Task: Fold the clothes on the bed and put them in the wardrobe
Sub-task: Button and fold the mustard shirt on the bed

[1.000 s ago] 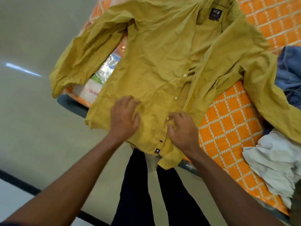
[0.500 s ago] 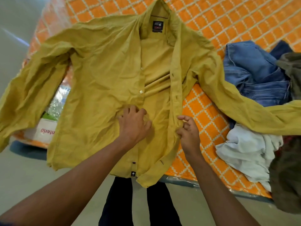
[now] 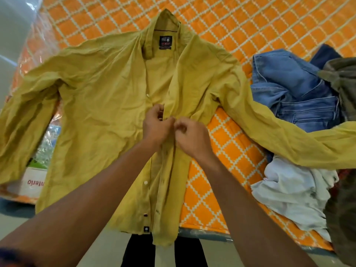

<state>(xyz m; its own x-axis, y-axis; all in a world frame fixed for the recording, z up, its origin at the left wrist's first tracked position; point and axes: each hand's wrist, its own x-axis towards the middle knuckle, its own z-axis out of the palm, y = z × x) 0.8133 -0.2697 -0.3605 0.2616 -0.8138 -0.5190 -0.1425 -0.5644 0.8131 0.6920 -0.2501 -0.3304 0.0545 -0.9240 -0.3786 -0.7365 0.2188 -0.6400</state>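
From the head camera, the mustard shirt (image 3: 107, 116) lies front-up across the near corner of the bed (image 3: 221, 26). Its collar points away, both sleeves are spread wide, and the hem hangs over the mattress edge toward the person. The left hand (image 3: 156, 126) and right hand (image 3: 192, 137) meet at mid-chest on the open front. Both have their fingers curled tight, each pinching one edge of the button strip and almost touching the other (probably doing up a button, though the button itself is hidden between the fingers). The right sleeve runs out over a heap of other clothes: blue jeans (image 3: 292, 87), with a white garment (image 3: 292, 191) nearer the bed's edge. The shirt looks like thin, light woven cloth, soft and creased, so it should slump and wrinkle wherever it is not supported. It is best taken by the firmer parts, the button strip, shoulder seams, collar or hem, and smoothed flat on the bed before each fold.
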